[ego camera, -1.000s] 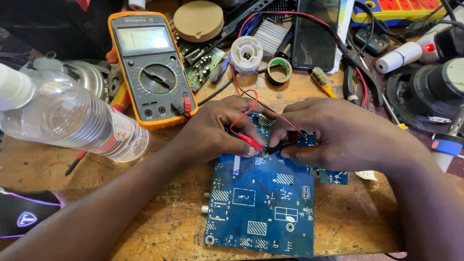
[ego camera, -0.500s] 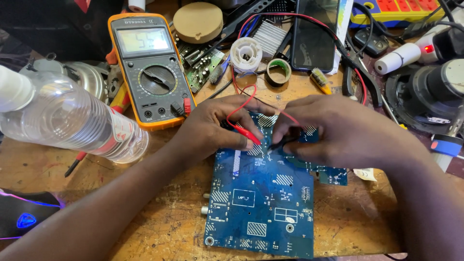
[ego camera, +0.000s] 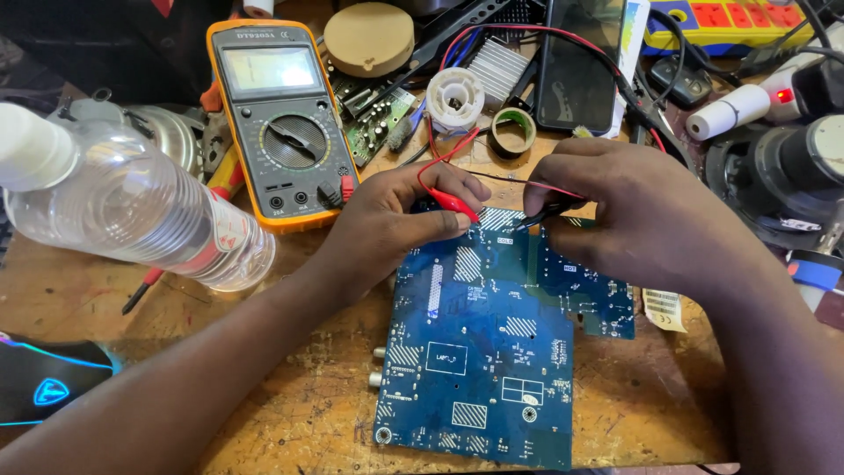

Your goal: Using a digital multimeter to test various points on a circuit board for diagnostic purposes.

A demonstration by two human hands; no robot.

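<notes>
Both hands are on the probes, working the far end of a blue circuit board [ego camera: 492, 352] that lies flat on the scuffed wooden table [ego camera: 290, 413], roughly centre and a bit to the right. The left hand [ego camera: 387, 224] is pinching the red probe [ego camera: 453, 204] between thumb and fingers, tip angled down onto the far-left corner of the board. The right hand [ego camera: 633, 211] is curled around the black probe [ego camera: 545, 214], fingers closed on it, its tip pointing left toward the red one, so the two tips sit just beside each other over the board's far edge. Can't tell if the tips actually touch a pad.

Red and black leads loop from the probes back to the yellow multimeter [ego camera: 281, 123], which lies far left of the board with its dial facing up. A clear plastic bottle [ego camera: 132, 207] lies on its side on the left, near the meter. Behind the hands there's a white plastic spool [ego camera: 454, 97], a small roll of tape [ego camera: 512, 130], a finned heatsink [ego camera: 497, 66] and a dark phone [ego camera: 576, 66]. At the near left corner a gaming mouse [ego camera: 44, 391] glows blue.
</notes>
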